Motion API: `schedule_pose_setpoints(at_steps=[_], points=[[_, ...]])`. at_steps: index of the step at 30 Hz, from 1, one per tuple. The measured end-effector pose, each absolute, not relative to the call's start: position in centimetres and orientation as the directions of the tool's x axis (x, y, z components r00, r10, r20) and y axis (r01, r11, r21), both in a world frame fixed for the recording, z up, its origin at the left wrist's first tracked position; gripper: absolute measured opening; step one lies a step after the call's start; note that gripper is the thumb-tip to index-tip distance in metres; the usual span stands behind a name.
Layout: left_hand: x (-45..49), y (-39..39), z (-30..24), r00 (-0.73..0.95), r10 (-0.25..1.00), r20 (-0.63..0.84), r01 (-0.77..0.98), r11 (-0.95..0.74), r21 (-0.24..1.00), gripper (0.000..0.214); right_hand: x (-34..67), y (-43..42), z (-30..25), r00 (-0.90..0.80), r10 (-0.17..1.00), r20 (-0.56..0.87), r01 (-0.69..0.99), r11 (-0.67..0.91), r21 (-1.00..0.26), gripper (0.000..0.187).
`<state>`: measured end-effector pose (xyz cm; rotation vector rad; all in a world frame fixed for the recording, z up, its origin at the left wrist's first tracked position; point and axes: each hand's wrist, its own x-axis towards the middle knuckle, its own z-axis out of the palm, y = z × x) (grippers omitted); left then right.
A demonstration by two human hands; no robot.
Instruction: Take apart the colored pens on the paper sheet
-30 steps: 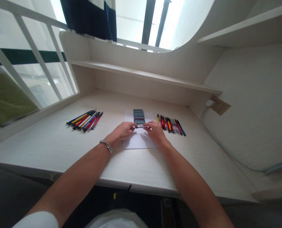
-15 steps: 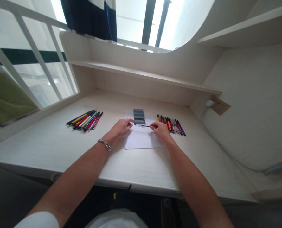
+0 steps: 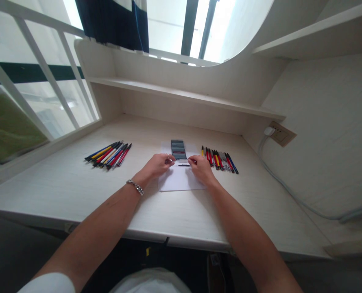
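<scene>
Over the sheets of white paper (image 3: 181, 182), my left hand (image 3: 159, 166) is closed in a pinch, a silver bracelet on its wrist. Facing it, my right hand (image 3: 201, 168) also pinches with thumb and fingertips. A pale, thin piece (image 3: 181, 161), perhaps a clear pen part, shows between the two sets of fingertips; what each hand grips is too small to make out. Just below it lies a thin dark rod (image 3: 184, 165) like a pen refill. A dark grey striped, flat case (image 3: 178, 149) sits directly behind the fingers.
Left of the paper is a loose pile of pens (image 3: 109, 154) in several colours. A row of pens (image 3: 220, 159) lies to the right. A shelf (image 3: 181, 94) runs along the back, and a plug with a cable (image 3: 278, 183) hangs at the right wall.
My right hand has moved left, closer to my left hand. The dark rod that stretched to my right fingertips now lies below them on the paper.
</scene>
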<state>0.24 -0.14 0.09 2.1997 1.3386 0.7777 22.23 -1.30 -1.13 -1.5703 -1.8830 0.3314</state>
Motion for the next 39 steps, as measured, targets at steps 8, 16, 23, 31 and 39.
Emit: schedule_pose_setpoints(at_steps=[8,16,23,31,39], points=[[1.5,-0.9,0.0,0.505,0.77,0.39,0.583,-0.638,0.504,0.02,19.0,-2.7,-1.2,-0.182,0.977,-0.108,-0.014,-0.112,-0.994,0.026],[1.6,-1.2,0.3,0.547,0.753,0.366,0.628,-0.658,0.415,0.017,19.1,-3.1,-1.0,-0.272,0.943,-0.194,-0.22,-0.257,-0.941,0.023],[1.7,-1.4,0.7,0.507,0.79,0.346,0.621,-0.612,0.49,0.018,19.2,-2.9,-1.0,-0.272,0.939,-0.209,-0.233,-0.275,-0.933,0.016],[1.2,-0.8,0.0,0.516,0.797,0.314,0.57,-0.593,0.569,0.02,19.6,-2.8,-1.1,-0.265,0.952,-0.152,-0.21,-0.211,-0.955,0.008],[1.3,-0.1,-1.4,0.56,0.77,0.306,0.583,-0.629,0.514,0.023,20.2,-2.4,-1.3,-0.195,0.977,-0.08,0.042,-0.073,-0.996,0.014]])
